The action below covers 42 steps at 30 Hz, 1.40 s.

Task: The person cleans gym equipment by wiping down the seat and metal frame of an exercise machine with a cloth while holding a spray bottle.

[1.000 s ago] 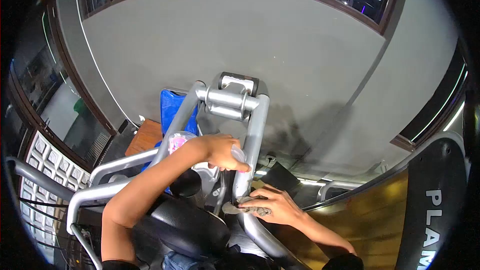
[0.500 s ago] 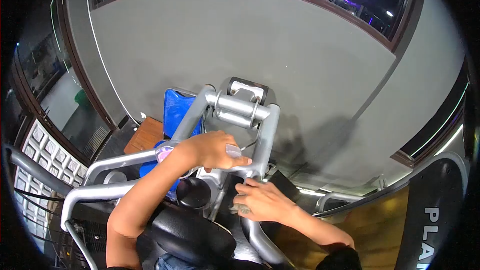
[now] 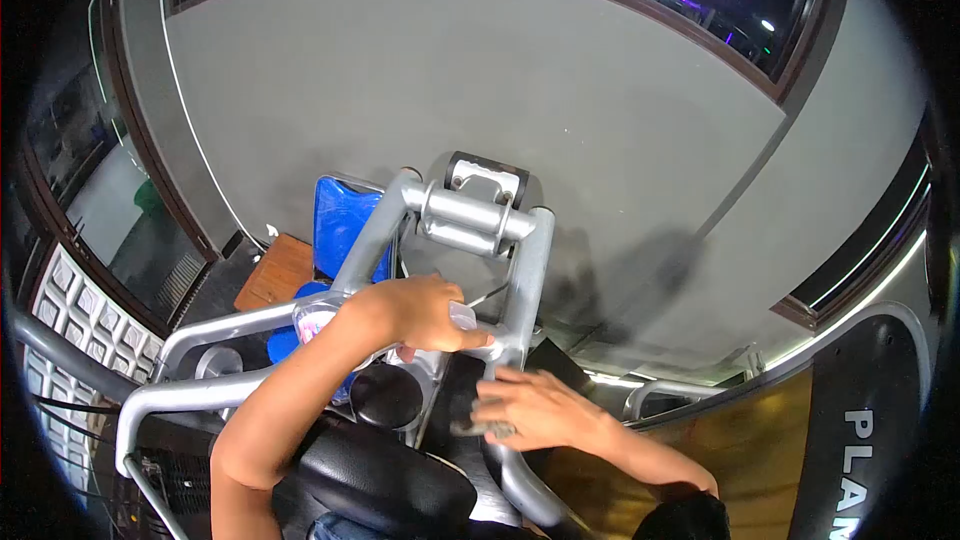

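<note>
My left hand (image 3: pixel 425 315) is closed round the neck of a clear spray bottle (image 3: pixel 312 320) with a pink label, mostly hidden behind my forearm. Its thumb or finger reaches to the silver frame (image 3: pixel 530 280) of a gym machine. Lower right, my right hand (image 3: pixel 530 408) holds a crumpled grey cloth (image 3: pixel 490 429) against or just over the right-hand tube; contact cannot be made out. Below the hands are a round black pad (image 3: pixel 386 396) and a long black padded cushion (image 3: pixel 390 475).
Behind the frame stand a blue chair (image 3: pixel 342 225) and a brown wooden box (image 3: pixel 275 272). Curved silver handles (image 3: pixel 190 395) extend left. A grey wall (image 3: pixel 450 70) rises ahead. A black panel with white letters (image 3: pixel 858 440) is at the right.
Compared with a second ago, my right hand moved up along the tube and then back down a little, with the cloth. My left hand still holds the bottle. The view has shifted slightly.
</note>
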Available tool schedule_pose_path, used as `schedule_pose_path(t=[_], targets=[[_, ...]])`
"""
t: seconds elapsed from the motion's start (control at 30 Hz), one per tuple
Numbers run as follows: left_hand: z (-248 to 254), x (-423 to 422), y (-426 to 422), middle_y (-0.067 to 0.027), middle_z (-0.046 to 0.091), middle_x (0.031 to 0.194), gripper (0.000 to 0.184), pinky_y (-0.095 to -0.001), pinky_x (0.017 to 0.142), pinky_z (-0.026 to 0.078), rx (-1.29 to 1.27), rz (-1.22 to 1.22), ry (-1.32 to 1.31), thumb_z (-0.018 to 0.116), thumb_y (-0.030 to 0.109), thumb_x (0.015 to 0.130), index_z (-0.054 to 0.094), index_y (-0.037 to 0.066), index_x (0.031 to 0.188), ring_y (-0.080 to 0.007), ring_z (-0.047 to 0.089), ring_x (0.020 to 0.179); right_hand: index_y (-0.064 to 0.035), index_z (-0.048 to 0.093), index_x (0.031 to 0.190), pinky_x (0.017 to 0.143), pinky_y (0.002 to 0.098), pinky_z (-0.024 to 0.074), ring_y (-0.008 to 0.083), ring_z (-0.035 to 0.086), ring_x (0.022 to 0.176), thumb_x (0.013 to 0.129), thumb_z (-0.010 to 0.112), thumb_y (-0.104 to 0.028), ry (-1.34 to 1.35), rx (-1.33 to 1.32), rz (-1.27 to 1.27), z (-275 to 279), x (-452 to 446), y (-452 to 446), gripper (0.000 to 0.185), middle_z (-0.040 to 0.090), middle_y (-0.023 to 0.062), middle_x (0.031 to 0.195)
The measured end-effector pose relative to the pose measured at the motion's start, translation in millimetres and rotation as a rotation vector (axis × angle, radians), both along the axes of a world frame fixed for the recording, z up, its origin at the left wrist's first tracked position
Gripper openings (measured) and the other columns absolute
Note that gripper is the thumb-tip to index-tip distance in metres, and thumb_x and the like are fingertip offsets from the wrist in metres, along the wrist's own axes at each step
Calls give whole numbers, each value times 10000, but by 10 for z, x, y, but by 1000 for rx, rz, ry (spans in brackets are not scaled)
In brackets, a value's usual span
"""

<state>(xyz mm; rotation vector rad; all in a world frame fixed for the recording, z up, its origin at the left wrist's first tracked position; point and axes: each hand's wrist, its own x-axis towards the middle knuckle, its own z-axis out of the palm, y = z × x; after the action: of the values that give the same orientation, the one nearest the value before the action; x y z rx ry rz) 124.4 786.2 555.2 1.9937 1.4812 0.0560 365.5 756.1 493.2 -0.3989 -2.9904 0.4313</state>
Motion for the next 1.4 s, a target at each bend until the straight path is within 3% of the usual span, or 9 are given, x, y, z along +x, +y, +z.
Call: schedule_pose_path(t=[0.2,0.43,0.57,0.83,1.0,1.1,1.17,1.2,1.4], targets=[[34,61,-25,-217,692,953,797,-395,742,563,-27,2,49,651,671,786,655,-83,1048,-287,706,598,-270,694,1136,621,283,607,177,611,947,765,774,-224,297,-6,-195,-422,357,33,381,600,-25,1026],[224,124,-49,-231,646,1054,853,-356,705,569,-171,19,87,630,728,798,669,-75,1082,-275,699,591,-65,648,1047,698,341,547,245,646,768,807,762,-119,724,-95,-627,-837,319,-172,271,657,79,878],[188,115,-9,-239,644,1061,827,-350,674,563,-200,30,68,654,719,786,691,-75,1013,-261,702,599,-34,556,930,649,298,456,106,526,735,900,736,-179,687,-546,-674,-1010,457,-560,233,574,83,789],[36,104,131,-136,672,774,800,-361,581,546,-244,-31,174,632,767,770,702,-17,912,-218,665,582,-50,487,1050,778,299,449,123,523,873,1016,586,-244,950,-609,-1005,-1210,77,-297,220,591,56,955],[57,96,106,-115,687,747,739,-354,546,549,-234,36,74,657,707,789,684,-20,918,-227,668,533,-42,497,1256,906,279,410,108,490,1049,1025,572,-259,1152,-1088,-1120,-1432,-67,-102,326,581,33,1107],[94,120,91,-122,700,754,752,-360,549,545,-219,50,75,650,711,793,699,-24,945,-229,669,538,-15,511,1370,957,304,426,155,552,1095,982,570,-219,840,-1457,-1064,-1741,238,-276,443,644,93,1177],[107,150,80,-123,694,706,702,-369,548,540,-209,67,111,649,694,805,719,-1,877,-237,666,535,8,512,1385,953,301,431,157,564,1089,945,572,-191,557,-1241,-978,-2077,387,-440,486,650,95,1185],[146,158,75,-122,684,679,687,-377,563,542,-220,47,104,647,695,805,723,14,857,-242,668,545,12,549,1341,953,311,435,167,570,1083,943,572,-212,696,-1465,-971,-2046,392,-535,458,644,95,1204],[-202,45,52,-100,630,559,688,-415,628,555,20,-63,40,580,727,819,735,58,794,-272,682,587,-31,556,1278,914,291,437,130,556,1029,970,586,-191,925,-1319,-1266,-1633,88,-394,349,627,45,1130]])
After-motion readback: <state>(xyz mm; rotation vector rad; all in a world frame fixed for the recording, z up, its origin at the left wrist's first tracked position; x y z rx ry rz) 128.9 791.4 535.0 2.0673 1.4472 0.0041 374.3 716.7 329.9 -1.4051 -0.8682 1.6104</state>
